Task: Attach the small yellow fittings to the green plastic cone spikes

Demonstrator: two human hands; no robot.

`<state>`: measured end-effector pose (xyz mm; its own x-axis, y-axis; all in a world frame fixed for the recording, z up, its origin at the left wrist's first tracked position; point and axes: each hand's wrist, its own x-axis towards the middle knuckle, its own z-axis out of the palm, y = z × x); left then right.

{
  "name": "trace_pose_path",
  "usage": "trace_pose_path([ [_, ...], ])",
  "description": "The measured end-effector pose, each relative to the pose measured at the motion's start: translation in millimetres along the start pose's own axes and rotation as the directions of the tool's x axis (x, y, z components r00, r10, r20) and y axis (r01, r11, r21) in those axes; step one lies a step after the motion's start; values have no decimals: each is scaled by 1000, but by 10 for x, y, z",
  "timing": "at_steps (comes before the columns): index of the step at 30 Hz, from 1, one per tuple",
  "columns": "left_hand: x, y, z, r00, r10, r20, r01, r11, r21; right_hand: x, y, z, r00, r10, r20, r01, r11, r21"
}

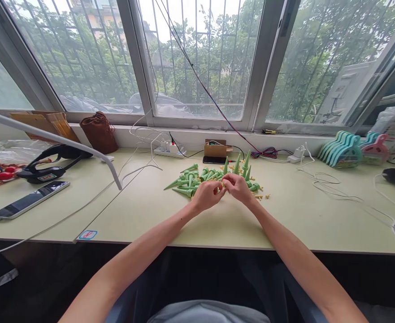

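Note:
Over the front of a pile of green plastic spikes point(184, 192), my left hand point(206, 195) and my right hand point(239, 187) meet fingertip to fingertip. Both are closed in a pinch around a small yellow piece point(223, 184), which the fingers mostly cover. The spikes are cone-shaped with a wider, collared end. Several lie on their sides to the left and behind my hands, while a few green spikes point(236, 164) stand point up just behind my right hand. Loose small yellow pieces point(258, 196) are scattered to the right of that hand.
Behind the pile sit an open cardboard box point(215, 148) and a power strip point(170, 151). A white lamp-like arm point(83, 146) crosses the left side above a phone point(29, 200). White cables point(348, 195) and teal hangers point(340, 150) lie on the right.

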<state>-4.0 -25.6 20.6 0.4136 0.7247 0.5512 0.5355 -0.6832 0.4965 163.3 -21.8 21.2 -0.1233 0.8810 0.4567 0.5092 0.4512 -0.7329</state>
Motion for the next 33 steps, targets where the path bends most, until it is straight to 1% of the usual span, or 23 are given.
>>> trace_pose_path([
  [4, 6, -34, 1, 1000, -23, 6, 24, 1000, -2, 3, 3, 17, 1000, -8, -2, 8, 998, 65],
  [10, 16, -34, -26, 1000, -28, -5, 28, 999, -23, 2, 0, 15, 1000, 1, -22, 3, 984, 176],
  [16, 26, -38, -33, 999, -29, -33, 28, 999, -20, -9, -30, 5, 1000, 23, 6, -24, 949, 316],
  [21, 29, -52, -33, 996, -65, -66, 63, 998, -30, -12, -78, -6, 999, 38, 34, -48, 921, 386],
  [26, 33, -50, -31, 997, -49, -51, 47, 998, -50, -14, -100, -16, 998, 46, 52, -63, 911, 408],
  [30, 36, -57, -22, 996, -41, -76, 36, 997, -71, -16, -87, -20, 999, 11, 50, -30, 919, 394],
  [33, 37, -61, -16, 995, -32, -95, 24, 996, -84, -16, -80, -23, 999, 8, 46, -25, 923, 383],
])
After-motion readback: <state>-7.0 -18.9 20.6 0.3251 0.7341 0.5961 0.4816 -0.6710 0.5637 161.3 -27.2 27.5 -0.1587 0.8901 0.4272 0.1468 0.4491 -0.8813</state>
